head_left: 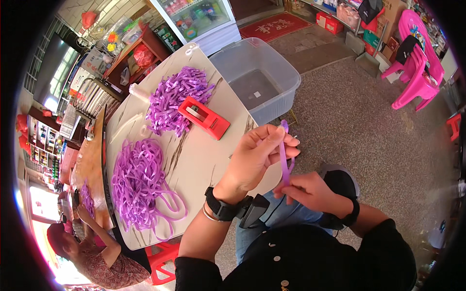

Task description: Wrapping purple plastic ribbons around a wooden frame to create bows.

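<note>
Both hands work past the table's [194,160] near edge, over open speckled floor [369,131]. The left hand [255,157] pinches the top of a purple strip [284,160]; the right hand [310,191] grips its lower end — the strip stands upright between them. On the pale table lie two purple strip heaps [141,182] and a red holder [204,116]; a clear tub [257,77] sits beyond.

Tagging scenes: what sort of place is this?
Likely a small shop used as a workspace: glass-door drinks fridge, stocked goods shelves, and a table piled with purple bands.
</note>
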Demonstrator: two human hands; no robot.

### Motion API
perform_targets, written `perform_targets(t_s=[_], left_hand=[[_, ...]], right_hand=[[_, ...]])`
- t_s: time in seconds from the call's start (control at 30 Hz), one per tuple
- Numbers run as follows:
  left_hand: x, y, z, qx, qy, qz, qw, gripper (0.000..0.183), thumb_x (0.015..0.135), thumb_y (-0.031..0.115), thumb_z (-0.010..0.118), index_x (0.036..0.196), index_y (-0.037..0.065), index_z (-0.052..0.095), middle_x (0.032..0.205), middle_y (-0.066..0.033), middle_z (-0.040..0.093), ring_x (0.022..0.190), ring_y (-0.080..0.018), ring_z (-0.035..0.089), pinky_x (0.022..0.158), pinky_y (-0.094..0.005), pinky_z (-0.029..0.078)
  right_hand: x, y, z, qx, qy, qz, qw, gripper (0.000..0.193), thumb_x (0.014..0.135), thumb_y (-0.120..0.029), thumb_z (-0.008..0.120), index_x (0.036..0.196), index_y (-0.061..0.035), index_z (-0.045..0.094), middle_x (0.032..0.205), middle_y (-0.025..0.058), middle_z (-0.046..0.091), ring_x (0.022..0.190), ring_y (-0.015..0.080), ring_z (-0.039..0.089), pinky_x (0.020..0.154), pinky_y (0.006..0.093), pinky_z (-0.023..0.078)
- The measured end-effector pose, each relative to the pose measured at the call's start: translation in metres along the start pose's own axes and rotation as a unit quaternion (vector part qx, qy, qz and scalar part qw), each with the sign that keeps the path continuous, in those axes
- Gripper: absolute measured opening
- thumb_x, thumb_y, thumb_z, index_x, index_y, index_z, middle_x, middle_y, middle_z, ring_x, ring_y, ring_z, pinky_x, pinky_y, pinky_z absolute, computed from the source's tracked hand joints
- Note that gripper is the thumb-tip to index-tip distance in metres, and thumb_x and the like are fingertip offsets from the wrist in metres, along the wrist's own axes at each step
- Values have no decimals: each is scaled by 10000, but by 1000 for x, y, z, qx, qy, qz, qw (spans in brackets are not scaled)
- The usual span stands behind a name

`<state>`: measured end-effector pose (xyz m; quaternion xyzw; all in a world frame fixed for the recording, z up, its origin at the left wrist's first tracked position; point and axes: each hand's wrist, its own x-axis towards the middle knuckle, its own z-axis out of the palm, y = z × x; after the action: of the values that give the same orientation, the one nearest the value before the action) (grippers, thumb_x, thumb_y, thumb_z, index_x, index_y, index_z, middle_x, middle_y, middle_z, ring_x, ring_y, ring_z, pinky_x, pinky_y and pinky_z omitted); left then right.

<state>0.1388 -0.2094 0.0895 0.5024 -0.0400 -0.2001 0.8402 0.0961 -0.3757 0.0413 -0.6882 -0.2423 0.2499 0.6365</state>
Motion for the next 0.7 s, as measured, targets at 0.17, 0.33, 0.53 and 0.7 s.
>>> perform_targets(t_s=[0.17, 0.33, 0.53, 0.7], left_hand=[[-3, 2, 2, -62, -32, -20, 997, 217, 912, 222, 440, 862, 36, 541, 851, -106, 614, 630, -95, 549, 664, -238, 480], [-18, 10, 4, -41, -38, -18, 998, 218, 913, 206, 438, 832, 32, 542, 832, -118, 612, 492, -57, 383, 533, -207, 394], [-60, 13, -16, 5, -3, -28, 1000, 223, 908, 181, 440, 785, 15, 527, 767, -135, 589, 417, -22, 259, 403, -166, 265], [-97, 9, -37, 80, 11, -69, 994, 204, 893, 155, 460, 773, 4, 525, 754, -137, 595, 425, -26, 299, 408, -168, 279]], right_hand=[[-35, 28, -9, -152, -64, -16, 986, 186, 852, -192, 521, 904, -46, 624, 797, 69, 636, 676, 185, 616, 615, 282, 476], [-63, 57, -15, -344, -106, -56, 931, 204, 830, -236, 522, 886, -71, 628, 835, 55, 635, 767, 223, 605, 675, 312, 476], [-80, 69, -45, -497, -16, -142, 856, 161, 678, -142, 567, 817, -103, 638, 824, 0, 637, 754, 175, 599, 643, 279, 480], [-74, 57, -65, -560, 88, -194, 801, 149, 675, -135, 571, 808, -108, 633, 797, -10, 612, 701, 169, 579, 598, 294, 473]])
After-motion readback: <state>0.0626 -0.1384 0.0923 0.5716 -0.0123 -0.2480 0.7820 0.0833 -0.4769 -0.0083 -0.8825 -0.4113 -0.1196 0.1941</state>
